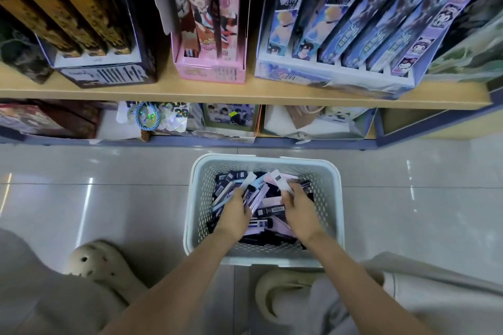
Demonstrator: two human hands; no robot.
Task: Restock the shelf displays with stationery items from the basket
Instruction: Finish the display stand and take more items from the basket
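A white perforated basket (333, 198) stands on the floor, filled with several slim stationery boxes (268, 209) in black, pink and pale blue. Both my hands are inside it. My left hand (235, 209) grips a bundle of long pale boxes (251, 183) that point up and to the right. My right hand (298, 205) pinches a pink-white box (283, 182) near the basket's far side. Above, the wooden shelf (245, 92) carries a dark gold-patterned display box (103, 73), a pink display box (212, 71) and a blue display box (334, 73).
A lower shelf (190, 141) holds assorted packets and cards. Glossy floor tiles (109, 198) surround the basket. My two feet in beige clogs (95, 261) stand just in front of the basket, with my knees at both lower corners.
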